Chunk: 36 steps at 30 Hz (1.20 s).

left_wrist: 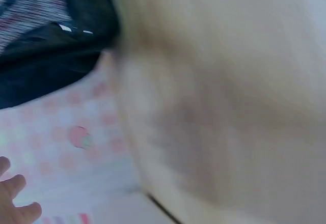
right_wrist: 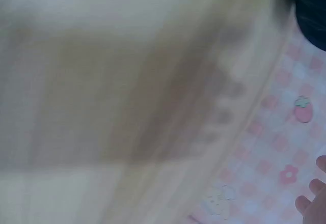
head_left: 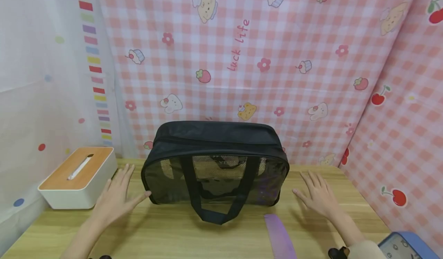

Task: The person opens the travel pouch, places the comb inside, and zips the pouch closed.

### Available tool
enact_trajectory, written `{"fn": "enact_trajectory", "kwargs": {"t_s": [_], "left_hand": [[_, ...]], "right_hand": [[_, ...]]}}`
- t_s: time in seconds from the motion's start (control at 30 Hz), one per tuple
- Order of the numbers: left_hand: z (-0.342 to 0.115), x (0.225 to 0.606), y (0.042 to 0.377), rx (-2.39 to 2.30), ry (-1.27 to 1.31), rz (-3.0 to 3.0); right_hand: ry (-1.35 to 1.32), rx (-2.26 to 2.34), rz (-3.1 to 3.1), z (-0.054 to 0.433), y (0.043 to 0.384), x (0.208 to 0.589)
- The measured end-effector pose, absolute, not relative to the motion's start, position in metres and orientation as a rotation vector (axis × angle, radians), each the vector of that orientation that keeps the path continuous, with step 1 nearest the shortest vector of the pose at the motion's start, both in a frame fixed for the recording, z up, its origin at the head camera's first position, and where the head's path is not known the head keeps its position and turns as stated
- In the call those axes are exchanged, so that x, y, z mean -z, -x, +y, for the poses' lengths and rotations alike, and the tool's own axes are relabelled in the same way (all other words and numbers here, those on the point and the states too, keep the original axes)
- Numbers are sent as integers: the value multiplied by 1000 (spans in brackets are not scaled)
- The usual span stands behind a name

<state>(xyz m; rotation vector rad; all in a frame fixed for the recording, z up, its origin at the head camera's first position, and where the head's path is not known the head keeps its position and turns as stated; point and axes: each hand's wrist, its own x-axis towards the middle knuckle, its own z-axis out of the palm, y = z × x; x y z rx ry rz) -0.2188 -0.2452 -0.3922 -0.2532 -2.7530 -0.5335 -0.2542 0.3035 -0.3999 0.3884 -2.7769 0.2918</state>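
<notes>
A black bag (head_left: 221, 136) with see-through dark sides stands upright at the middle of the table, its strap handle (head_left: 214, 216) hanging down in front. My left hand (head_left: 115, 197) is spread to the left of the bag, its thumb tip right at the bag's lower left edge in the head view. On the other side, my right hand (head_left: 318, 195) has its fingers spread and holds nothing, a short gap from the bag. In the left wrist view the bag (left_wrist: 51, 76) shows at the upper left, beyond the fingertips (left_wrist: 15, 183). Only a dark corner of it appears in the right wrist view.
Left of the left hand is a white tissue box (head_left: 69, 197) with a wooden lid. A purple comb (head_left: 279, 236) lies in front of the bag. At the lower right stands a blue-framed clock (head_left: 401, 247). Patterned cloth (head_left: 221, 90) hangs behind the wooden table (head_left: 173, 232).
</notes>
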Motion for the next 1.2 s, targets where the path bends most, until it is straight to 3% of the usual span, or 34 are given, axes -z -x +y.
{"fn": "enact_trajectory", "kwargs": {"t_s": [0.43, 0.87, 1.2], "left_hand": [[-184, 340, 212, 541, 450, -1969], [-174, 342, 215, 588, 403, -1945], [-175, 344, 216, 593, 391, -1936]], "right_hand": [[-316, -939, -2665, 260, 285, 357], [-116, -1488, -2737, 249, 287, 358], [-93, -1583, -2751, 252, 284, 357]]}}
